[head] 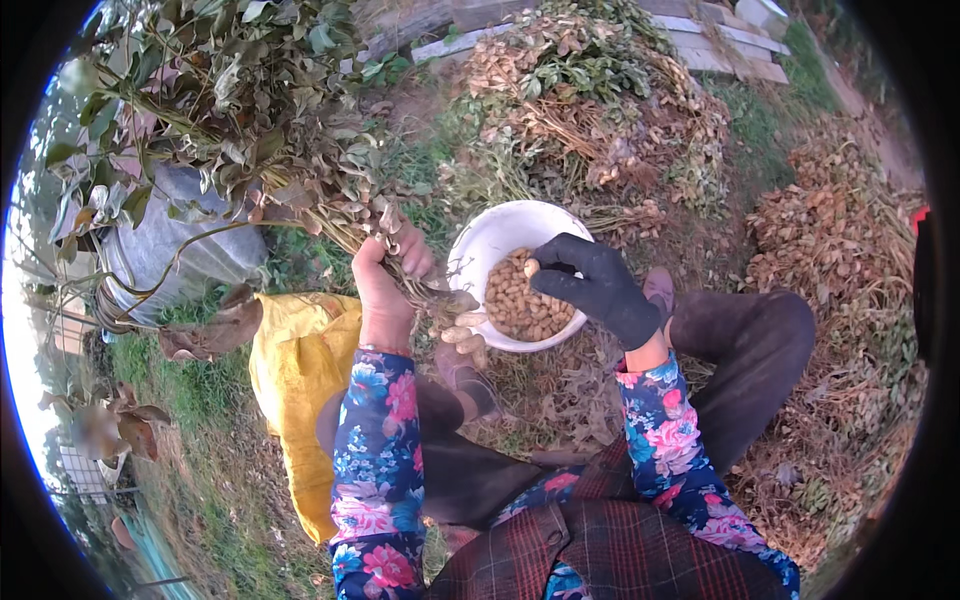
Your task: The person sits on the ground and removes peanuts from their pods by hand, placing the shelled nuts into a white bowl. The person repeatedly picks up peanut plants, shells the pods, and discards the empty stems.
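My bare left hand (391,281) grips the stems of a peanut plant bundle (247,150), whose dry leaves spread to the upper left. From its root end a few peanut pods (466,337) hang beside a white bucket (469,251). Inside the bucket lies a layer of picked peanuts (521,304). My right hand (596,285), in a black glove, is over the bucket's right side. Between its thumb and forefinger is a single peanut pod (532,268).
A yellow woven sack (300,390) lies by my left leg. Ahead rises a heap of peanut plants (592,97) near stacked boards (727,45). More dry plants (832,240) cover the ground at right. A grey covered bundle (187,240) stands at left.
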The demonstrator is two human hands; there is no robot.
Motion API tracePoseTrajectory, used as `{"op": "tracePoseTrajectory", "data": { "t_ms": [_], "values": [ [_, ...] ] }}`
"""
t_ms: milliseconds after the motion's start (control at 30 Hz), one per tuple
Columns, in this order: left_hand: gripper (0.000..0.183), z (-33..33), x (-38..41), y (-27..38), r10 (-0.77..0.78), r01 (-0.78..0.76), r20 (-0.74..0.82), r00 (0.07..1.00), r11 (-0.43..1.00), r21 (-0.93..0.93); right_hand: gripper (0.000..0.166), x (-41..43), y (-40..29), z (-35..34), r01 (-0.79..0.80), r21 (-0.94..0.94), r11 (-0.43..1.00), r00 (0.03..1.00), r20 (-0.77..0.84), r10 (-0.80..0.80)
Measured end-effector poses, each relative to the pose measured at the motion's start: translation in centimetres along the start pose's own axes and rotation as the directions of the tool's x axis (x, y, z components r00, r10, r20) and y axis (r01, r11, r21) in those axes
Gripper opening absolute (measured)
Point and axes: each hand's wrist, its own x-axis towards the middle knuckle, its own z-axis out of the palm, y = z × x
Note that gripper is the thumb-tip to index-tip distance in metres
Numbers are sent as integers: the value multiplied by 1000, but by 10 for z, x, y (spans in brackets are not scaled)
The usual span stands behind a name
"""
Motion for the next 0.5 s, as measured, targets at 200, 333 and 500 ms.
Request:
{"op": "tracePoseTrajectory", "data": {
  "t_ms": [200,333,500],
  "values": [
    [26,2,-4,2,8,35,231,973,983,-183,31,0,47,53,-149,273,950,971,-139,193],
    [28,12,-5,1,61,4,322,945,980,-198,34,0,40,79,-160,646,746,984,40,176],
    [29,12,-4,0,73,-2,374,925,983,-186,39,-1,38,105,-303,887,348,946,236,224]
  ]
}}
